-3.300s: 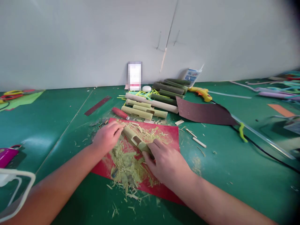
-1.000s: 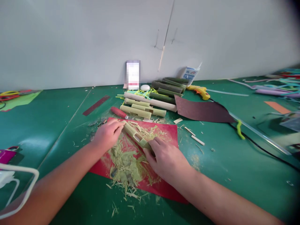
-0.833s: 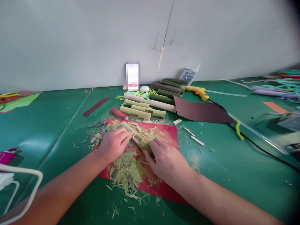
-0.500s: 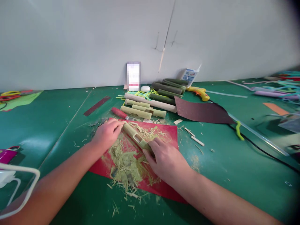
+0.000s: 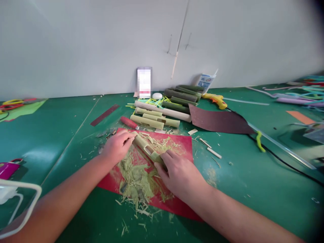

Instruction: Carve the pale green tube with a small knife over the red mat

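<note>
Right hand (image 5: pixel 178 168) is closed around the near end of the slotted tube (image 5: pixel 140 141) — its far end is met by the left hand (image 5: pixel 115 146) (closure there cannot be told). The long axis is slanted from far left to near right, between both hands, over the red sheet (image 5: pixel 184 143).

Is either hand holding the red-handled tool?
No, the tool lies at the far edge of the red sheet, while the left hand and right hand are on the tube.
</note>
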Demonstrator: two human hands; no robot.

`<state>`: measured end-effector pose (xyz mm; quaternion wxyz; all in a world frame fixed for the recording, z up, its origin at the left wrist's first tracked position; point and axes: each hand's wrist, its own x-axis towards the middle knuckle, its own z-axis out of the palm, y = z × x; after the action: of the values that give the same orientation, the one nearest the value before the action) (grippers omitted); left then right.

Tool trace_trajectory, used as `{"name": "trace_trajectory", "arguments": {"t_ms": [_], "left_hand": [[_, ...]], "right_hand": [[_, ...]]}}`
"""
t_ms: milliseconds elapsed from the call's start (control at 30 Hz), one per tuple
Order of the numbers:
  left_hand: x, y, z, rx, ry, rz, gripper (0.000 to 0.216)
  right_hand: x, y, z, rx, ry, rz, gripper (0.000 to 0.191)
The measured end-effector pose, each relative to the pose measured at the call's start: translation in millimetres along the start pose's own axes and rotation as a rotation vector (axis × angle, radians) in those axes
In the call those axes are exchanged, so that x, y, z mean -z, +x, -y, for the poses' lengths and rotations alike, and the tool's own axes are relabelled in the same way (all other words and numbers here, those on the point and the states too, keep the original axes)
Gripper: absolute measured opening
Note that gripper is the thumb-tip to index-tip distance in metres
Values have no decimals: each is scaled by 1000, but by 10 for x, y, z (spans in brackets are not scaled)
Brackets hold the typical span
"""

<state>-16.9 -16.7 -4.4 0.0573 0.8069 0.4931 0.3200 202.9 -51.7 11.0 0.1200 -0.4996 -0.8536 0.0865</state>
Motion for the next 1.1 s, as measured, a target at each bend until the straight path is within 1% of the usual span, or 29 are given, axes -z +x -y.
{"name": "trace_trajectory", "arguments": {"t_ms": [33, 133, 167, 300, 333, 433, 467, 567, 600, 700, 733, 767, 867, 900, 1000, 1033, 1100], "left_hand": [[4, -1, -10, 4, -1, -1, 21], [6, -25, -65, -13, -37, 84, 23], [4, -33, -78, -13, -41, 87, 24], [2, -29, -64, 14, -23, -17, 21], [3, -20, -55, 7, -32, -9, 21], [7, 14, -29, -54, -67, 86, 22], [9, 27, -18, -66, -68, 86, 22], [16, 50, 2, -39, -36, -4, 20], [17, 47, -2, -26, -35, -9, 20], [13, 12, -39, -31, -85, 93, 22], [11, 1, -47, -33, -96, 110, 23], [10, -6, -50, -28, -94, 102, 22], [5, -5, -38, -3, -41, 10, 21], [3, -1, -34, -7, -40, 9, 21], [-2, 7, -27, -55, -78, 85, 24], [0, 9, -21, -58, -78, 79, 24], [7, 11, -8, -32, -41, 8, 23]], "right_hand": [[0, 0, -2, 1, 4, 1, 20], [-2, -3, -12, 19, 15, 3, 19], [-3, -4, -15, 25, 17, 0, 19], [-4, -3, -21, 27, 13, -10, 20], [-3, -2, -21, 27, 11, -9, 20], [-1, 1, -20, 26, 21, -12, 19], [-1, 1, -19, 22, 26, -11, 19], [1, 0, -13, 9, 25, 3, 18], [2, -3, -11, 9, 22, 9, 18], [6, -12, -3, 7, 32, 11, 18], [7, -15, -2, 6, 38, 10, 19], [8, -16, -3, 4, 42, 10, 19], [5, -13, -13, 7, 50, 12, 20], [3, -11, -18, 10, 55, 14, 20], [-4, -6, -32, 12, 68, 14, 19], [-6, -4, -34, 12, 68, 12, 19], [-6, -2, -32, 10, 64, 10, 20]]}}
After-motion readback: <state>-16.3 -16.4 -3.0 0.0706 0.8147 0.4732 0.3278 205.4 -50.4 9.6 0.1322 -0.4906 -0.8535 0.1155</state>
